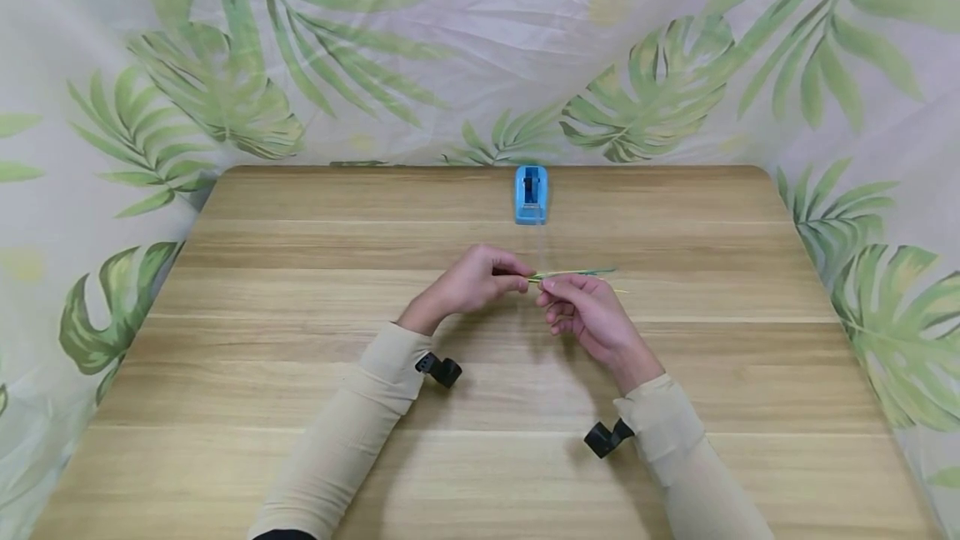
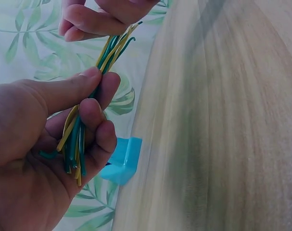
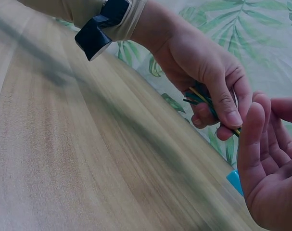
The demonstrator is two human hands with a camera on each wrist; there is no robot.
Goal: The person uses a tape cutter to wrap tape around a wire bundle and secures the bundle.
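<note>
A bundle of thin green and yellow wires is pinched by my left hand between thumb and fingers. In the left wrist view the lower ends hang loose against the palm, and the upper ends fan out. In the head view the far ends extend right, behind my right hand. The thumb and index finger of that hand pinch together at the bundle, where a faint strip of clear tape runs down from the blue tape dispenser. The pinched end of the tape is hidden by the fingertips.
The dispenser stands near the back edge of the wooden table. Behind the table hangs a leaf-patterned cloth. A black wrist camera sits on each sleeve, the left one and the right one.
</note>
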